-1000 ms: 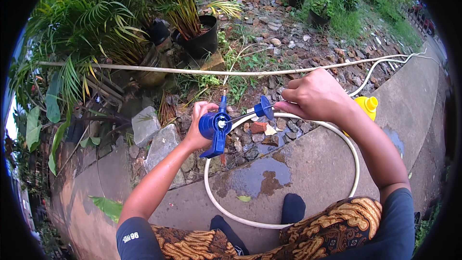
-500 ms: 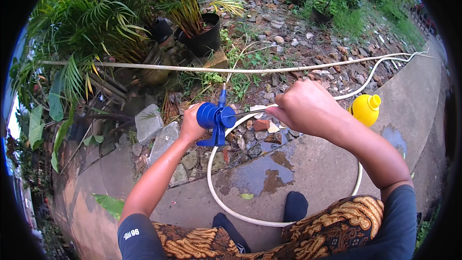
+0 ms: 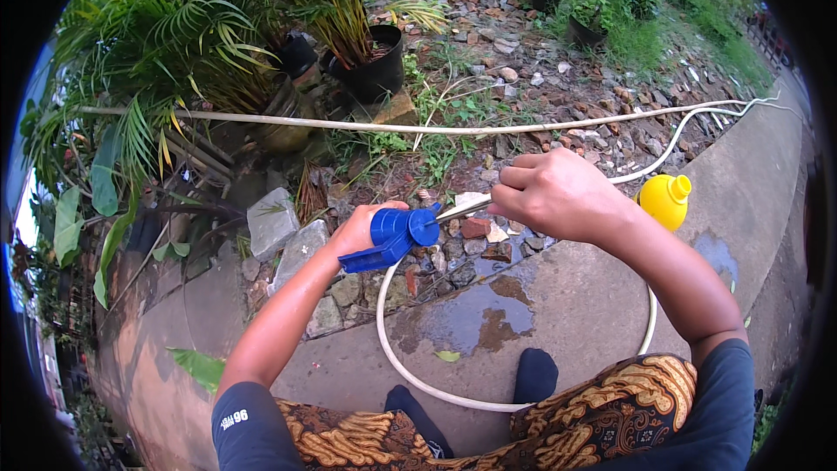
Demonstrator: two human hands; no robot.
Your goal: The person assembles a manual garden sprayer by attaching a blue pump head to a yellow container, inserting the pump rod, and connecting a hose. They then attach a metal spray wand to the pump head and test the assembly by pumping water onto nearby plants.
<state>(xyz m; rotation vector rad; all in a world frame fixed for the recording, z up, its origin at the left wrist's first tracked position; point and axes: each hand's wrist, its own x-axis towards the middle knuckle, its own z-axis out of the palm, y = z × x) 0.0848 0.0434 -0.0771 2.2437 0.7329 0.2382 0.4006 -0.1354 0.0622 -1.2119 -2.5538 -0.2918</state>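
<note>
A blue sprayer head (image 3: 403, 228) with a trigger lever is gripped by my left hand (image 3: 355, 228), whose fingers wrap around its far side. The lever sticks out to the left, under my wrist. My right hand (image 3: 558, 196) is closed on a thin dark rod (image 3: 462, 211) that reaches left to the round end face of the sprayer head. Whether the rod is fixed to that face or only touches it, I cannot tell. The rod's other end is hidden in my right hand. Beyond my right forearm stands a yellow bottle (image 3: 664, 202) with an uncapped neck.
A cream hose (image 3: 381, 318) loops over the concrete path (image 3: 349, 388) around my feet. Another pale length (image 3: 471, 129) runs across the rubble bed. Two grey blocks (image 3: 272, 222) lie left of my left hand. Potted palms (image 3: 375, 70) stand beyond, and a wet patch (image 3: 471, 318) marks the path.
The sprayer head has turned in my left hand: its nozzle no longer points away from me, and its lever swung from downward to the left. My right hand has rolled slightly, still holding the rod.
</note>
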